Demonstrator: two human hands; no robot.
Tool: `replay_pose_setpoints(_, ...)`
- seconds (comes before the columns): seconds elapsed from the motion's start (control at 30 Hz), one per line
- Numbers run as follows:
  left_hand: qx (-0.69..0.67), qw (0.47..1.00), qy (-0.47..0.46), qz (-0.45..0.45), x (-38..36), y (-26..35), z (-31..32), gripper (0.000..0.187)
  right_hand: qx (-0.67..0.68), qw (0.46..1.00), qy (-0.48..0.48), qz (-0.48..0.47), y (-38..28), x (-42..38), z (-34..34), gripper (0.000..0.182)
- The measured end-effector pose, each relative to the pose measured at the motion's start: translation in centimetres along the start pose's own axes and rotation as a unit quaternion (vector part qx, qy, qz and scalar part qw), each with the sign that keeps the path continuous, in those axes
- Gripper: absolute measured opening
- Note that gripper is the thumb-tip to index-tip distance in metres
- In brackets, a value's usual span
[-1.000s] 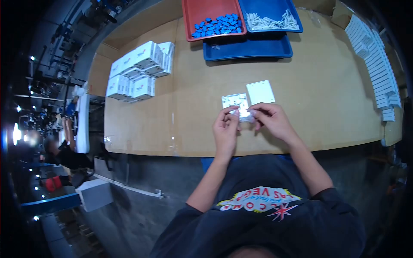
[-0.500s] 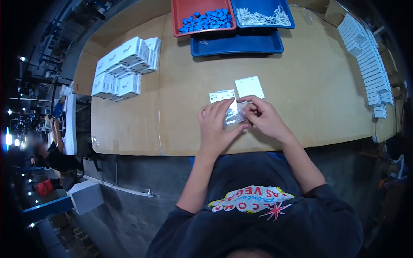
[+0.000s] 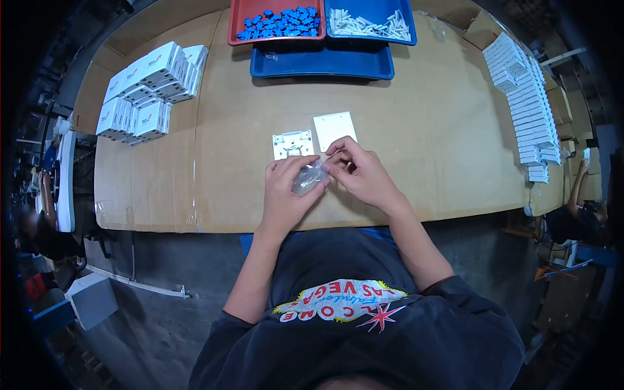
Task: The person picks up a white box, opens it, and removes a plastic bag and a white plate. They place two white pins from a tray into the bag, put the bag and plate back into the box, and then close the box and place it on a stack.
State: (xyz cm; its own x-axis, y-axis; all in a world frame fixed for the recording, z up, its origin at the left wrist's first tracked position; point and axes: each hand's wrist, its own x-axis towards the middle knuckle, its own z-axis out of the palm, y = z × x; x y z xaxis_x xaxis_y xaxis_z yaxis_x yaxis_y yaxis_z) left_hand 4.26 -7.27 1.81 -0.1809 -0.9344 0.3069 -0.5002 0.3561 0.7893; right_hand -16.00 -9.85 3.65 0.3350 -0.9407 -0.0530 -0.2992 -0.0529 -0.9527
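A small clear plastic bag (image 3: pixel 308 180) is between my two hands near the table's front edge. My left hand (image 3: pixel 286 195) curls round its left side, with fingers above and thumb below. My right hand (image 3: pixel 361 174) pinches the bag's right edge between thumb and forefinger. What the bag holds, if anything, I cannot make out. Just beyond my left fingertips lies a white plastic base plate (image 3: pixel 292 142) with slots and small dark details, its near edge partly covered. A plain white square cover (image 3: pixel 335 129) lies flat beyond my right hand.
At the far side, a red tray (image 3: pixel 242 19) of blue pieces and a blue tray (image 3: pixel 403 40) of white sticks stand over another blue tray (image 3: pixel 325 67). White boxes (image 3: pixel 149 68) are stacked at left; white pieces (image 3: pixel 530 114) line the right. People work at both sides.
The view has swung, so the scene sits further left. The bag has come off the base plate toward me, and more of the plate shows. Both hands stay on the bag.
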Motion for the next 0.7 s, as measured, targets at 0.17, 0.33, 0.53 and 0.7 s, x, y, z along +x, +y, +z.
replay_pose_setpoints(0.17, -0.156, 0.982, -0.02, -0.107, -0.3, 0.3, 0.5, 0.039, 0.013, 0.995, -0.031, -0.098, 0.7, 0.3, -0.2, 0.022)
replay_pose_setpoints(0.33, -0.302, 0.924, -0.119, -0.204, -1.0, -0.5, 1.3, 0.043, 0.055, 0.986, -0.088, -0.131, 1.4, 0.2, 0.0, 0.03)
replay_pose_setpoints(0.53, -0.456, 0.844, -0.172, -0.225, -0.9, -1.9, 2.0, 0.044, 0.134, 0.983, -0.127, -0.001, 0.9, 0.2, -0.6, 0.038)
replay_pose_setpoints(0.7, -0.491, 0.808, -0.173, -0.276, -1.0, -2.6, 2.3, 0.044, 0.123, 0.981, -0.15, -0.008, 2.4, 0.4, -0.4, 0.039)
